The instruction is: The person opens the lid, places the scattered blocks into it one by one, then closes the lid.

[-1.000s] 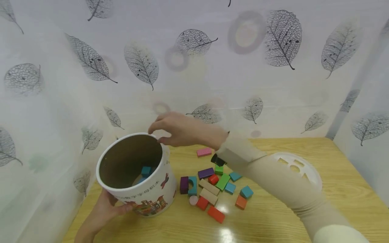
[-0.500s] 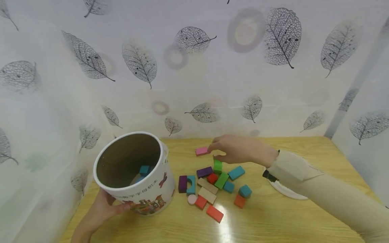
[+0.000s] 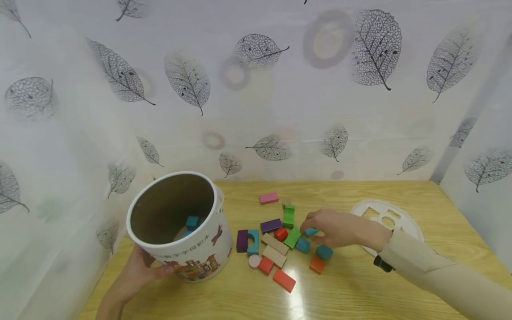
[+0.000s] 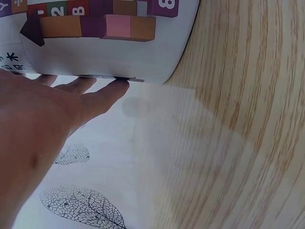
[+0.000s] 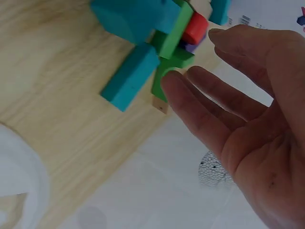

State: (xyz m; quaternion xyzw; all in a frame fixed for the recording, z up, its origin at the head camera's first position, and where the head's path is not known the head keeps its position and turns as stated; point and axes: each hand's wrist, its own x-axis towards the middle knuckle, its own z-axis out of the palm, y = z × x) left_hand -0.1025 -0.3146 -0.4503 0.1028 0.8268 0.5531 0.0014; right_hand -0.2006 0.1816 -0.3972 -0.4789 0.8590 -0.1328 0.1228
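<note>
The blue block [image 5: 129, 78] lies on the table [image 3: 360, 284], near the right hand [image 3: 340, 227], whose thumb and fingers stand parted, nothing gripped; I'd judge it light, stiff and hard to damage – perhaps slick with paint – so best pinched across its long sides; the left hand [image 3: 136, 273] spreads against the white bucket [image 3: 200, 255], likely steadying it.

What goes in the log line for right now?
left hand: holds bucket; right hand: at blue block, touch unclear; inside bucket: blue pieces; white holed disc: on table
</note>
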